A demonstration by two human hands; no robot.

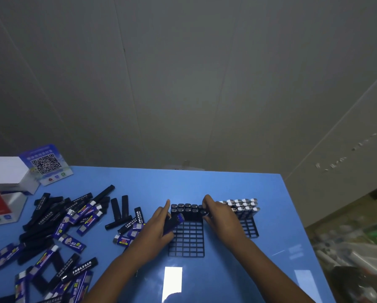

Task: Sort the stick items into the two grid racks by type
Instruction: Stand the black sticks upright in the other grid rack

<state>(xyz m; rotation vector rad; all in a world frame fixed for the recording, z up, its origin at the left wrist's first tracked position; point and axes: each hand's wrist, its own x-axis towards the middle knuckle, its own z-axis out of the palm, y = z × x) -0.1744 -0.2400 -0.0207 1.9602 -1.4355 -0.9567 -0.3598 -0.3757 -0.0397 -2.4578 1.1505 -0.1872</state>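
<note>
Fingers [161, 228] of the left hand [159, 224] curl round a blue-labelled stick [174, 221], holding it tilted over the near black grid rack [187, 239], index finger pointing up past the rack's far rows. Fingers of the right hand [220, 215] bend down onto a black stick [204, 212] at the end of the filled rows, apparently pinching or pressing it into a cell; the exact hold is hard to make out.

Two far rows of that rack stand filled with black sticks [186, 209], while most cells nearer the person remain empty. Just beside it on the right, the second grid rack [250, 228] carries several rows of blue-labelled sticks with silver tops [243, 205], its near cells also open.

Sorting looks well under way but far from finished: a large mixed pile of black and blue sticks [58, 224] sprawls across the left of the blue table [226, 184]. White boxes [6, 182] and a QR-code card [46, 164] stand at the far left corner.
</note>
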